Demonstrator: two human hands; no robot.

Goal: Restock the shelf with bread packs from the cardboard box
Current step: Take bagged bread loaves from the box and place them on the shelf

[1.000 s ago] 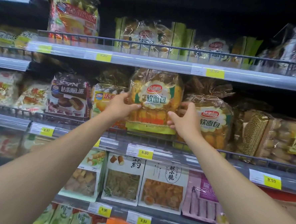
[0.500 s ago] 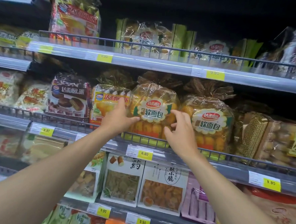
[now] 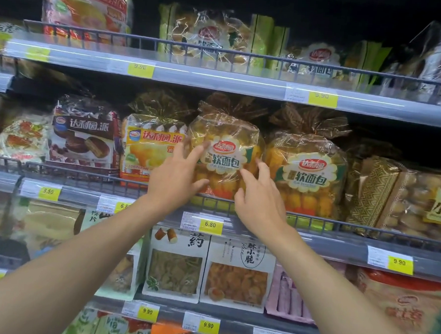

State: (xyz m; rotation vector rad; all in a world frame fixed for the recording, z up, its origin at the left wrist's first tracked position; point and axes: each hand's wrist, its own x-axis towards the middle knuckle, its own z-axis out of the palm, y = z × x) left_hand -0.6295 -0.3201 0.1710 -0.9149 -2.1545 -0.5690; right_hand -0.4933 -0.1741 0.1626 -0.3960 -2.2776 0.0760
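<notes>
A clear bread pack [image 3: 225, 151] with yellow rolls and a red-and-white label stands upright on the middle shelf [image 3: 338, 241], behind its wire rail. My left hand [image 3: 177, 174] is spread in front of the pack's left side, fingers straight and fingertips at the plastic. My right hand [image 3: 260, 195] is at the pack's lower right, fingers loose and extended, holding nothing. A second, matching bread pack [image 3: 308, 174] stands just to the right. The cardboard box is out of view.
A yellow cake pack [image 3: 148, 149] and a brown pie pack [image 3: 84, 138] stand left of the bread. Brown snack bags [image 3: 405, 201] fill the right. The upper shelf [image 3: 219, 76] holds more bread packs; lower shelves hold snack boxes and yellow price tags.
The bread pack went from being held out in front of the shelf to standing behind the rail. Both hands have let go and their fingers have opened.
</notes>
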